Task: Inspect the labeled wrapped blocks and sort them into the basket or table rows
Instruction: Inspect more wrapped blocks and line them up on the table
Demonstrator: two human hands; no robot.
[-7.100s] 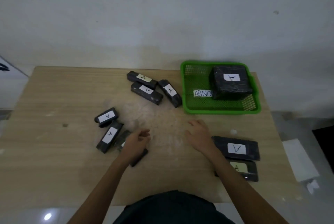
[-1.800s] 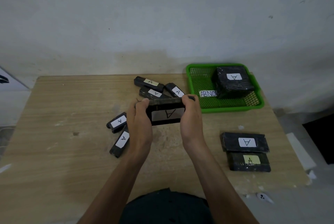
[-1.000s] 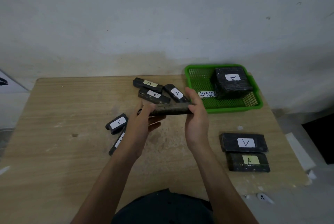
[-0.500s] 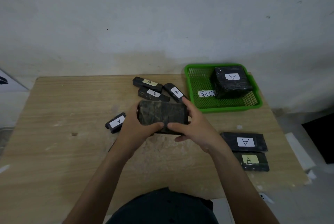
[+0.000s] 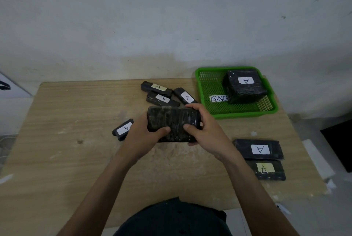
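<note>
Two A-blocks (image 5: pixel 260 149) lie side by side, near right on the table (image 5: pixel 57 159). Mid-table, left hand (image 5: pixel 142 136) and right hand (image 5: pixel 205 133) both grip one block (image 5: pixel 172 121) by its ends (plain side up). Small blocks (image 5: pixel 163 98) lie behind; far right, the basket (image 5: pixel 243 115) holds a big block (image 5: pixel 245 85).

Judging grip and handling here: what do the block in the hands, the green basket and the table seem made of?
The held block: glossy plastic film over a dark core, by its wrinkles and highlights; the core itself is hidden. The green basket: probably moulded plastic, with mesh floor and smooth rim. The table: pale wood or wood-look laminate, matt, showing grain lines and scuffs.
</note>
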